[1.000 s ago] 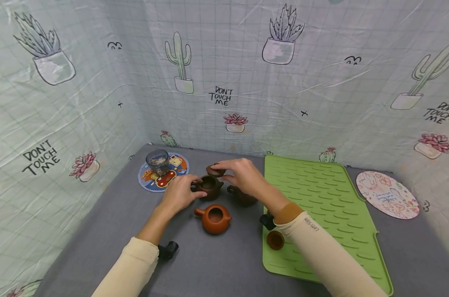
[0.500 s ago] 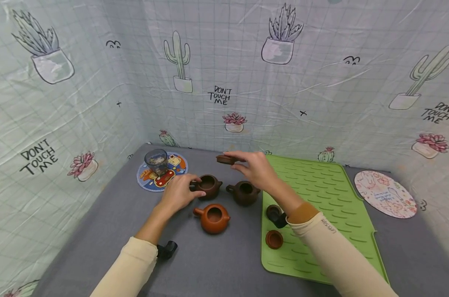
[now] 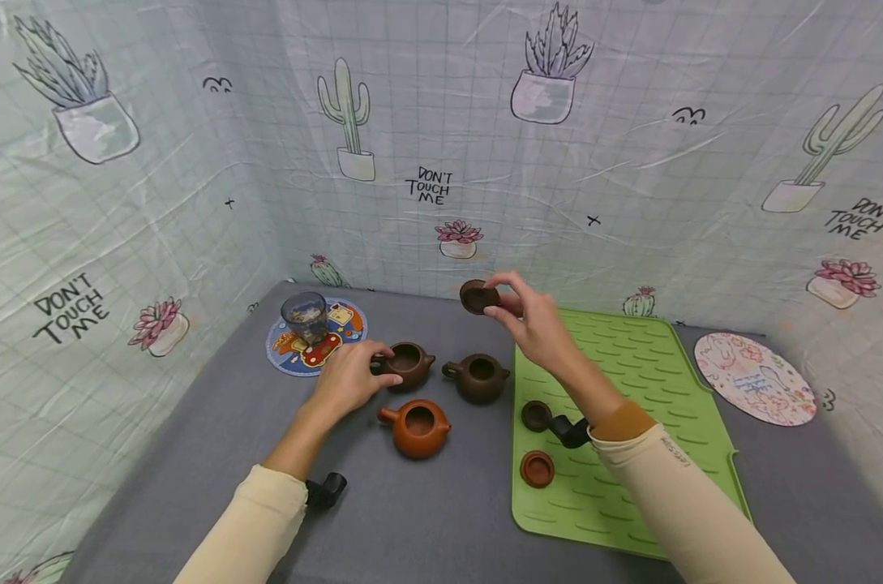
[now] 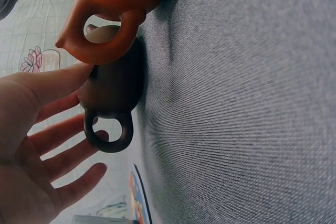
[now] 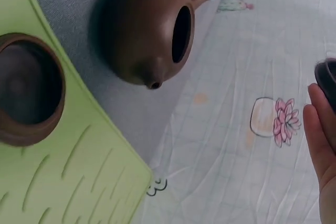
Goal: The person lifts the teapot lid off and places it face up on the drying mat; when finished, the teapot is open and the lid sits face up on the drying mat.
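Observation:
My right hand (image 3: 539,324) pinches a dark brown teapot lid (image 3: 477,298) in the air beyond the teapots, its hollow underside tipped towards me. Only the lid's edge (image 5: 326,82) shows in the right wrist view. With thumb and fingers on either side, my left hand (image 3: 349,377) holds a lidless dark brown teapot (image 3: 414,375) by its handle end; the left wrist view has its loop handle (image 4: 94,137) between the spread fingers. To its right stands a second dark teapot (image 3: 477,387), uncovered. An orange-brown teapot (image 3: 417,442), lidless too, sits nearer me.
A green ridged mat (image 3: 631,487) lies at right, bearing an upturned dark lid (image 3: 536,415) and a reddish lid (image 3: 537,470). Back left, a glass (image 3: 304,320) stands on a round blue coaster (image 3: 284,365). A round floral mat (image 3: 755,381) lies far right.
My right hand has lifted the lid off the left dark teapot, carried it up and to the right, and turned its underside towards me. The left hand stays at the teapot.

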Tool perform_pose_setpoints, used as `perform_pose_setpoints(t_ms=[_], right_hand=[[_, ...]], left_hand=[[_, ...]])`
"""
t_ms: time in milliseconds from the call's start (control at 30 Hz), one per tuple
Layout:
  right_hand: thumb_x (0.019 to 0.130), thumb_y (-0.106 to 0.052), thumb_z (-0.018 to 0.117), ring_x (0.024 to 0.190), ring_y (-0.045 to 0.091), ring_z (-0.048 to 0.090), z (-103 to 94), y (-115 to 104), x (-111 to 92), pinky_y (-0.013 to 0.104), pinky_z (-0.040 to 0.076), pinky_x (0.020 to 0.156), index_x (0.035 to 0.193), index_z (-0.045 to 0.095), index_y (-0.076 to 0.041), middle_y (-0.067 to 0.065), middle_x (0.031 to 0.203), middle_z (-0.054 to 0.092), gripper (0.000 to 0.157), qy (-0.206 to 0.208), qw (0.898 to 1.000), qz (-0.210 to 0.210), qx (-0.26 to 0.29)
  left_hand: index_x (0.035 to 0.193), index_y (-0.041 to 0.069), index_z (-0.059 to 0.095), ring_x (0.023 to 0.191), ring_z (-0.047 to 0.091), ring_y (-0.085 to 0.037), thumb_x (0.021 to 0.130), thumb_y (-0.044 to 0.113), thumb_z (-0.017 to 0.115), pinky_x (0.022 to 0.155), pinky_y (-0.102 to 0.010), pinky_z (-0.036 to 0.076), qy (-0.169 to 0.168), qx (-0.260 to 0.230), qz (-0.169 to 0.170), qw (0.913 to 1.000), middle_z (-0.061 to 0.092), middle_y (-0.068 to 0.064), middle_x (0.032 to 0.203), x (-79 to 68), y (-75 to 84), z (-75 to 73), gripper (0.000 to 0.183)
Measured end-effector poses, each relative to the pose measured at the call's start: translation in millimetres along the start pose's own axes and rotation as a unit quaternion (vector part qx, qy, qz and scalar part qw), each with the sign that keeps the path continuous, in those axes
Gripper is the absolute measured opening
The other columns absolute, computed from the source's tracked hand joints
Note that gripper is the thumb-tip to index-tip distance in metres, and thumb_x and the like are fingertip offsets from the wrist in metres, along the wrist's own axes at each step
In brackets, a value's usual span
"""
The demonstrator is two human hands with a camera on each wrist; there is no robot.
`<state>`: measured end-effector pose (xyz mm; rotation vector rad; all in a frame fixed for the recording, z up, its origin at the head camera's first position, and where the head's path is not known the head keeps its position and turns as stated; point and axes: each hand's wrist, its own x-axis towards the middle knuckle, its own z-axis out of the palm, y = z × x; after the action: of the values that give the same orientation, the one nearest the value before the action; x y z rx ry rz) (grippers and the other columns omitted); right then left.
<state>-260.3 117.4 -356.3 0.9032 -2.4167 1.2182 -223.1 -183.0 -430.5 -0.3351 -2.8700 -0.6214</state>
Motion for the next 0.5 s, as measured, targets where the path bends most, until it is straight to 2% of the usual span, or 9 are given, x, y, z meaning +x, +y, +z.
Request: perform_pose_setpoints(t_ms=[133, 267, 300, 400, 500], right_hand=[[0.097, -0.008, 0.068, 0.096, 0.030, 0.079, -5.4, 3, -4, 0.034, 0.053, 0.068, 0.125, 0.063, -0.010, 0.020, 0.109, 0.078, 0.028, 0.005, 1.000, 0.006, 0.007], [0.098, -0.008, 0.067, 0.073, 0.027, 0.073, -9.5, 6, -7, 0.029, 0.045, 0.058, 0.122, 0.064, -0.009, 0.022, 0.107, 0.078, 0.024, 0.010, 1.000, 0.018, 0.008], [0.098, -0.008, 0.067, 0.072, 0.027, 0.072, -10.3, 7, -8, 0.028, 0.043, 0.057, 0.120, 0.065, -0.009, 0.022, 0.106, 0.078, 0.023, 0.012, 1.000, 0.020, 0.007], [0.097, -0.007, 0.068, 0.076, 0.030, 0.076, -12.6, 9, -10, 0.027, 0.046, 0.059, 0.116, 0.067, -0.008, 0.022, 0.105, 0.078, 0.019, 0.016, 1.000, 0.024, 0.007], [0.097, -0.007, 0.069, 0.096, 0.035, 0.078, -14.7, 10, -11, 0.030, 0.054, 0.066, 0.116, 0.069, -0.007, 0.022, 0.108, 0.077, 0.019, 0.018, 0.999, 0.035, 0.012]], left_hand=[[0.109, 0.016, 0.078, 0.103, 0.072, -0.029, 0.078, 0.037, 0.088, 0.087, -0.049, 0.056, 0.000, -0.001, 0.001, 1.0000, 0.078, -0.006, 0.110, 0.0, 0.7, -1.1, 0.039], [0.109, 0.016, 0.078, 0.102, 0.072, -0.028, 0.077, 0.037, 0.089, 0.086, -0.048, 0.056, 0.000, -0.002, 0.001, 1.0000, 0.078, -0.006, 0.109, -0.4, 1.3, -1.7, 0.039], [0.109, 0.016, 0.078, 0.102, 0.072, -0.028, 0.077, 0.037, 0.089, 0.086, -0.048, 0.056, 0.000, -0.001, 0.001, 1.0000, 0.078, -0.005, 0.108, -0.3, 1.2, -1.7, 0.039], [0.109, 0.016, 0.078, 0.101, 0.072, -0.028, 0.078, 0.037, 0.089, 0.086, -0.048, 0.056, -0.001, -0.002, 0.005, 1.0000, 0.078, -0.006, 0.108, 0.1, 1.1, -1.2, 0.039], [0.109, 0.016, 0.078, 0.100, 0.072, -0.028, 0.078, 0.037, 0.089, 0.085, -0.047, 0.056, 0.000, -0.005, 0.007, 1.0000, 0.078, -0.006, 0.108, 0.8, 1.0, -0.4, 0.039]])
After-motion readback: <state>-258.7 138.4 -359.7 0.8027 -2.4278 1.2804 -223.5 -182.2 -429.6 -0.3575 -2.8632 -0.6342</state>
